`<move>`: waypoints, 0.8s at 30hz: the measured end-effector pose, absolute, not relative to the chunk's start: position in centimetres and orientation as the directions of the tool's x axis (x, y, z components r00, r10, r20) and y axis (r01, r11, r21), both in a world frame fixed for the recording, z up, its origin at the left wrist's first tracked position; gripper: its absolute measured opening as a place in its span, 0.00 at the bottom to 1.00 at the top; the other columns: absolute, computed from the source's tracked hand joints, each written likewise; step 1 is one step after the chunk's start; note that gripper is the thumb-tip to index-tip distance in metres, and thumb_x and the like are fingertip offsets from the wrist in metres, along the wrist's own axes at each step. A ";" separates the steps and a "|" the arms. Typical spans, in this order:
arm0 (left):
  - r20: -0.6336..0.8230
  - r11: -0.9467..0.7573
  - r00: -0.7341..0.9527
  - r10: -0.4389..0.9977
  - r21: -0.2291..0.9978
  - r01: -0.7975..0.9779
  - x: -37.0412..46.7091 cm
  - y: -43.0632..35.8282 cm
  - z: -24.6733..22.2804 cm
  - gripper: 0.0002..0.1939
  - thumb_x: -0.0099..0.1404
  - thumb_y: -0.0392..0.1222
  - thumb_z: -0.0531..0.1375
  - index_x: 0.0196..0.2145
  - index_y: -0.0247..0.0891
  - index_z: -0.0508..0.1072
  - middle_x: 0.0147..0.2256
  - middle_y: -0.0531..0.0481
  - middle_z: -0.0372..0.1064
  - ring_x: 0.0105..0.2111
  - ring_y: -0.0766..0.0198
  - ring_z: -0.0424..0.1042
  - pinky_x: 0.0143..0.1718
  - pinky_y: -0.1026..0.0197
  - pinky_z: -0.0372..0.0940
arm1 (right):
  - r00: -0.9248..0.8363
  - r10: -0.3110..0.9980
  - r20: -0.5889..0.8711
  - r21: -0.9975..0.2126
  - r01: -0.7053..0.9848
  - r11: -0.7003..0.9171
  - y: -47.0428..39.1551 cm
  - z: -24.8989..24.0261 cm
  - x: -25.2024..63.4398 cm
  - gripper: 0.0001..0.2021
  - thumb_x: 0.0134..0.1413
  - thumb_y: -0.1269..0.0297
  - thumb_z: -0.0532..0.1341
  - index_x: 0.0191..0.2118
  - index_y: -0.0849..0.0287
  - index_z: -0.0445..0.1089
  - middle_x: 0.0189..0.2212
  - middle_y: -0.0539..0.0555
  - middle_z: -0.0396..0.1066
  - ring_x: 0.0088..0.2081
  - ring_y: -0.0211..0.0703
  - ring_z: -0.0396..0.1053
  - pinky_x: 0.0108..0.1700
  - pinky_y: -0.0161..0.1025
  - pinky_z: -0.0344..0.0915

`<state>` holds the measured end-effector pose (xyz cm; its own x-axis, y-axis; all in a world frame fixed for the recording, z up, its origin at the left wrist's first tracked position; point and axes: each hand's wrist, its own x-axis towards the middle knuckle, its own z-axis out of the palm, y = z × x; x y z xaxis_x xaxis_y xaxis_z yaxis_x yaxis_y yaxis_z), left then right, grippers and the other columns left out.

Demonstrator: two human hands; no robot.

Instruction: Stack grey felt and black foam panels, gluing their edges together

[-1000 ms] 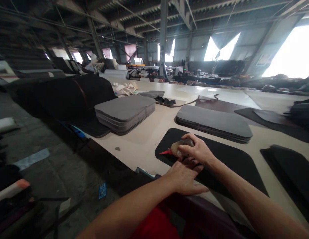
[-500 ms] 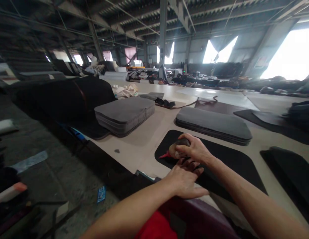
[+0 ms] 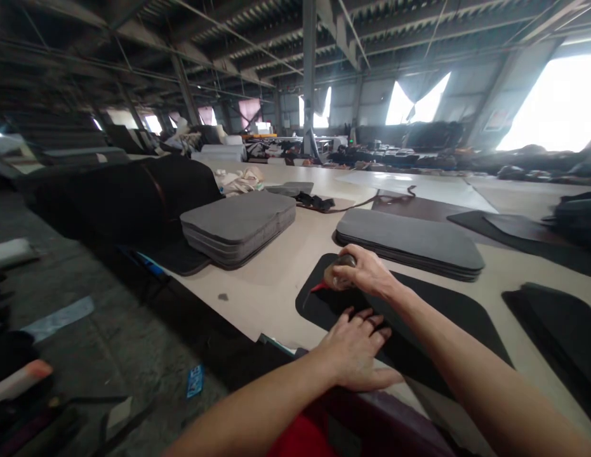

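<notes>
A black rounded sheet (image 3: 447,317) lies on the pale table (image 3: 261,292). My left hand (image 3: 357,349) rests at its near edge with the fingers spread and nothing held; the fingertips are darkened. Above the left part of the sheet, my right hand (image 3: 366,270) is wrapped round a bottle (image 3: 337,276) with a red nozzle (image 3: 318,287). The nozzle points left and down toward the sheet; whether it touches is too small to tell.
Behind the sheet lies a grey stack (image 3: 409,240), with another grey stack (image 3: 238,219) farther left. A large black roll (image 3: 133,193) is beyond. More black sheets (image 3: 557,336) lie at right. A small grey scrap (image 3: 223,296) is near the table's edge.
My left hand has shifted slightly down, away from the bottle, opening a gap between the hands. The bottle in my right hand has moved slightly up. The view has tilted a little.
</notes>
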<state>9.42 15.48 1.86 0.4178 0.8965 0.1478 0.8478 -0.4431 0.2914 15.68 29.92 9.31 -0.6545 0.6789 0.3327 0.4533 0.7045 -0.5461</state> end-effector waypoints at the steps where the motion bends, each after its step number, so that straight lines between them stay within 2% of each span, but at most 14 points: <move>1: 0.148 -0.444 0.418 0.896 0.296 0.846 9.4 15.4 2.0 0.43 0.67 0.73 0.45 0.65 0.37 0.59 0.67 0.38 0.54 0.69 0.47 0.47 0.67 0.35 0.43 | -0.646 0.680 0.348 -0.535 0.459 0.709 30.5 9.2 15.6 0.13 0.52 0.54 0.65 0.41 0.55 0.70 0.37 0.50 0.71 0.37 0.44 0.67 0.37 0.37 0.59; 11: 0.088 -0.425 0.421 0.903 0.343 0.838 9.4 15.4 2.4 0.42 0.67 0.71 0.48 0.66 0.37 0.58 0.68 0.37 0.50 0.70 0.46 0.43 0.69 0.35 0.38 | -0.501 0.740 0.449 -0.382 0.640 0.666 35.3 8.3 14.7 0.13 0.57 0.53 0.62 0.42 0.55 0.69 0.39 0.53 0.70 0.40 0.47 0.68 0.40 0.39 0.59; 16: 0.095 -0.432 0.429 0.898 0.372 0.821 9.4 15.3 2.4 0.42 0.67 0.71 0.48 0.66 0.37 0.57 0.68 0.37 0.50 0.70 0.46 0.43 0.69 0.34 0.37 | -0.449 0.793 0.412 -0.313 0.748 0.585 37.3 8.8 14.3 0.15 0.57 0.50 0.61 0.44 0.56 0.69 0.41 0.56 0.71 0.43 0.50 0.69 0.40 0.39 0.60; 24: 0.108 -0.427 0.419 0.901 0.378 0.821 9.3 15.3 2.4 0.42 0.66 0.71 0.49 0.67 0.40 0.57 0.68 0.38 0.50 0.70 0.48 0.42 0.69 0.35 0.37 | -0.432 0.830 0.352 -0.293 0.792 0.536 38.6 10.8 14.9 0.15 0.52 0.52 0.63 0.41 0.56 0.70 0.40 0.57 0.73 0.41 0.50 0.71 0.35 0.38 0.60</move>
<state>9.26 15.28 2.43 0.4194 0.9014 0.1075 0.8214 -0.4272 0.3779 14.88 38.62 10.80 -0.4317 0.8304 0.3522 0.7916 0.5360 -0.2935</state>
